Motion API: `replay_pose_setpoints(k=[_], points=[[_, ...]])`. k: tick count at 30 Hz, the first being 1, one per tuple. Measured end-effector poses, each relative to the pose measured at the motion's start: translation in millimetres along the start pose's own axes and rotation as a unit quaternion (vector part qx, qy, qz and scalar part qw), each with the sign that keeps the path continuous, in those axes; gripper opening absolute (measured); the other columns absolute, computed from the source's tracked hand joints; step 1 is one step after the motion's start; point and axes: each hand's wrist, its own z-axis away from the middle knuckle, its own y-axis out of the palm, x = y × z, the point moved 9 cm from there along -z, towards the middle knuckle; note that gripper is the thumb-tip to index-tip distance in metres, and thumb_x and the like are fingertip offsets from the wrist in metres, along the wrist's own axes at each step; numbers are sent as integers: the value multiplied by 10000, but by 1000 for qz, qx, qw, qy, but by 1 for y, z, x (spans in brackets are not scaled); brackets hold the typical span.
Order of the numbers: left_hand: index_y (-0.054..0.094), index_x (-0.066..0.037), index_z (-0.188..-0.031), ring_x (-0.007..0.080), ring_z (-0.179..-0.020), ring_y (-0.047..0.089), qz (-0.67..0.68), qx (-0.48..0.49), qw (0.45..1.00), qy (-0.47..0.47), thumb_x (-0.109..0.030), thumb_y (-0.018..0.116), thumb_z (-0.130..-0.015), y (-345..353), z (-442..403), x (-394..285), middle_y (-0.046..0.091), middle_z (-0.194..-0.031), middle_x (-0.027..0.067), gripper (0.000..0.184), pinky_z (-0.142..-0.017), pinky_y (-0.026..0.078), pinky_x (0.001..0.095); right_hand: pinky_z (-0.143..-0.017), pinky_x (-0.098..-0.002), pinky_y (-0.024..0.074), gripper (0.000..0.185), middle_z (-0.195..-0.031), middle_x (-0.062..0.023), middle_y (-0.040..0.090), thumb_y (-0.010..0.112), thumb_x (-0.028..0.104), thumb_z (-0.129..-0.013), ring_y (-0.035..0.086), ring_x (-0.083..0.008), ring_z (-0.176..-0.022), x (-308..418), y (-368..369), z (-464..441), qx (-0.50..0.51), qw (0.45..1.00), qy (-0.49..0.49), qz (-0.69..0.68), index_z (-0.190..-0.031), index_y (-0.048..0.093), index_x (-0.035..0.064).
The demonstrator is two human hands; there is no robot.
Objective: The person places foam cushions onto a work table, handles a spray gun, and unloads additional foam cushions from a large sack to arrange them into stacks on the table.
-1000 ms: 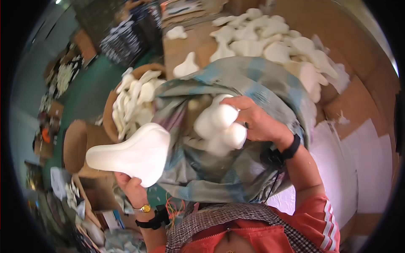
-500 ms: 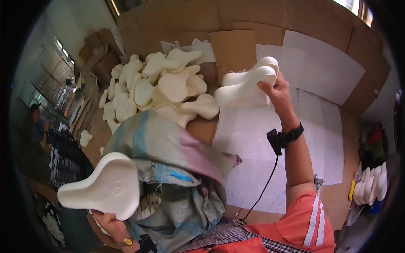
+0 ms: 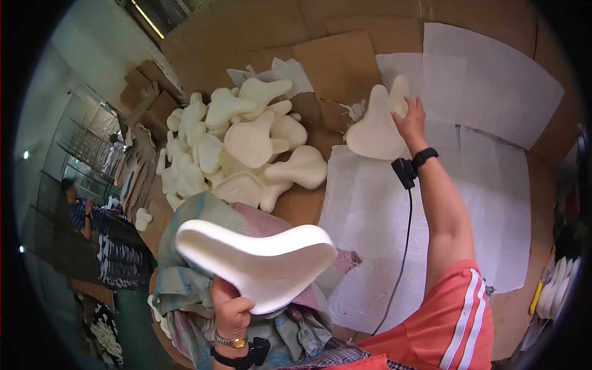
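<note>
A cream foam bicycle saddle pad (image 3: 262, 262) is held at its lower edge by my left hand (image 3: 232, 311), thumb and fingers closed around it. That pad is tilted, its hollow side partly showing, above a woven sack (image 3: 185, 246). Out at the far end of the white sheet (image 3: 376, 216), my right hand (image 3: 411, 122) has its fingers spread beside two more saddle pads. The front pad (image 3: 375, 132) stands with its narrow nose up, and the rear pad (image 3: 399, 91) shows behind it. My right fingertips are at the rear pad; whether they touch it is unclear.
A heap of foam saddle pads (image 3: 250, 139) lies on the left, beyond the sack. Cardboard (image 3: 345, 61) lines the back. A black cable (image 3: 401, 265) runs from my right wrist. More stacked pads (image 3: 555, 290) are at the far right. A person (image 3: 80, 209) is at the far left.
My right hand has set the two pads down at the back and spread its fingers. My left hand has brought its pad rightward over the sack and turned it.
</note>
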Motion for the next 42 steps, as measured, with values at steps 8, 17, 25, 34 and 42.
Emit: replay_pose_setpoints(k=[8, 17, 25, 34, 42], points=[[427, 33, -1280, 242, -1136, 523, -25, 160, 986, -35, 72, 505, -534, 65, -29, 34, 543, -1194, 126, 751, -981, 395, 323, -940, -360, 435, 531, -1209, -78, 588, 694, 192, -811, 543, -220, -1111, 212, -112, 187, 542, 642, -120, -529, -1291, 494, 87], [443, -2, -1287, 217, -1160, 506, -157, 161, 974, 25, 47, 618, -696, 47, -36, 35, 504, -1283, 118, 619, -981, 395, 342, -919, -350, 449, 401, -1087, -168, 629, 687, 119, -744, 591, -268, -1025, 65, -12, 121, 328, 871, 50, -362, -1132, 617, 49], [481, 46, -1196, 211, -985, 608, -64, 94, 993, -39, 105, 557, -755, -1, -33, 57, 591, -1110, 153, 452, -891, 474, 304, -846, -415, 477, 412, -1063, -235, 630, 679, 271, -716, 609, -374, -979, -20, 90, 48, 251, 967, -11, 36, -1041, 653, 19], [501, 53, -1168, 195, -956, 615, -88, 93, 991, -28, 107, 560, -762, -1, -36, 68, 611, -1066, 146, 414, -882, 483, 297, -707, -384, 491, 327, -817, -195, 674, 620, 218, -769, 653, -287, -756, -59, 11, 88, 263, 941, 136, -165, -984, 655, -26], [516, 51, -1135, 215, -930, 629, -129, 91, 987, -18, 96, 554, -755, 1, -36, 72, 626, -1039, 151, 384, -886, 492, 322, -818, -391, 476, 560, -1050, -233, 644, 682, 366, -753, 623, -311, -971, -71, 5, 53, 257, 907, 277, -188, -1105, 598, -60]])
